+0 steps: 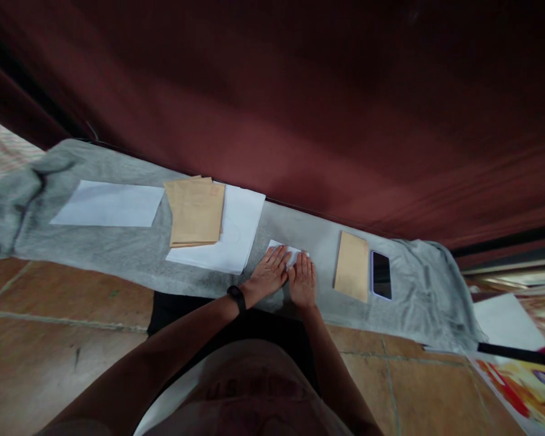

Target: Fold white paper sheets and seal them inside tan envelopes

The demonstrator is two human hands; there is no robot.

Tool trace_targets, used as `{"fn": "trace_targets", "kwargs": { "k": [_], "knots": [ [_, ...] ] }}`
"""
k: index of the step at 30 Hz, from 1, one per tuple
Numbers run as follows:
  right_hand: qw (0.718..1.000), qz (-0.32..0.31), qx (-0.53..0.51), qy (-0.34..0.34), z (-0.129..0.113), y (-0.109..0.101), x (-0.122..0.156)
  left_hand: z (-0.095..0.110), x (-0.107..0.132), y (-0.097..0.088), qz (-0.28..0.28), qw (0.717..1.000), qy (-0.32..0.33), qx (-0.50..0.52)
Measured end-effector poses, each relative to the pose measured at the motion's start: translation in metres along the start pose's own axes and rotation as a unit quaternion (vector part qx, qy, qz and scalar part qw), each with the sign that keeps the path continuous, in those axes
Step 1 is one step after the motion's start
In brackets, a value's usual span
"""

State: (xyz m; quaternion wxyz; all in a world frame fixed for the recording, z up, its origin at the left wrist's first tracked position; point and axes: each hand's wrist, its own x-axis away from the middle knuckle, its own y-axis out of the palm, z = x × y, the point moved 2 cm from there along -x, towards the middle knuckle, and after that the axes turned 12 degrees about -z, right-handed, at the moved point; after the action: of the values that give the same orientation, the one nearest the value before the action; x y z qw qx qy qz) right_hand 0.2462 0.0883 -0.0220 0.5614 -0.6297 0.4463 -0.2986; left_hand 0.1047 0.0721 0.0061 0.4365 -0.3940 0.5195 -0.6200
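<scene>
My left hand and my right hand lie flat side by side, fingers stretched out, pressing on a small folded white paper on a grey cloth. Only the paper's far edge shows past my fingertips. A black band sits on my left wrist. To the right of my right hand lies a brown envelope, and beside it a dark phone.
A stack of brown envelopes rests on white sheets left of my hands. Another white sheet lies further left. A dark red curtain hangs behind the cloth. Tiled floor lies in front; coloured printed papers sit at the right.
</scene>
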Motion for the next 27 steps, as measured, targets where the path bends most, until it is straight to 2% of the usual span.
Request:
{"fn": "trace_targets", "kwargs": {
  "k": [6, 12, 18, 27],
  "knots": [
    [1.000, -0.010, 0.021, 0.013, 0.010, -0.002, 0.009, 0.001, 0.001, -0.001, 0.000, 1.000, -0.015, 0.016],
    [0.999, -0.002, 0.025, 0.026, 0.008, -0.007, 0.011, -0.003, 0.004, 0.003, -0.006, 0.999, -0.038, 0.033],
    [0.999, -0.009, 0.024, 0.036, 0.005, -0.010, 0.008, -0.013, 0.007, 0.010, 0.023, 0.997, -0.070, 0.040],
    [0.999, 0.010, -0.005, 0.047, 0.004, -0.014, 0.009, -0.020, 0.005, 0.012, 0.055, 0.990, -0.124, 0.039]
  ]
}}
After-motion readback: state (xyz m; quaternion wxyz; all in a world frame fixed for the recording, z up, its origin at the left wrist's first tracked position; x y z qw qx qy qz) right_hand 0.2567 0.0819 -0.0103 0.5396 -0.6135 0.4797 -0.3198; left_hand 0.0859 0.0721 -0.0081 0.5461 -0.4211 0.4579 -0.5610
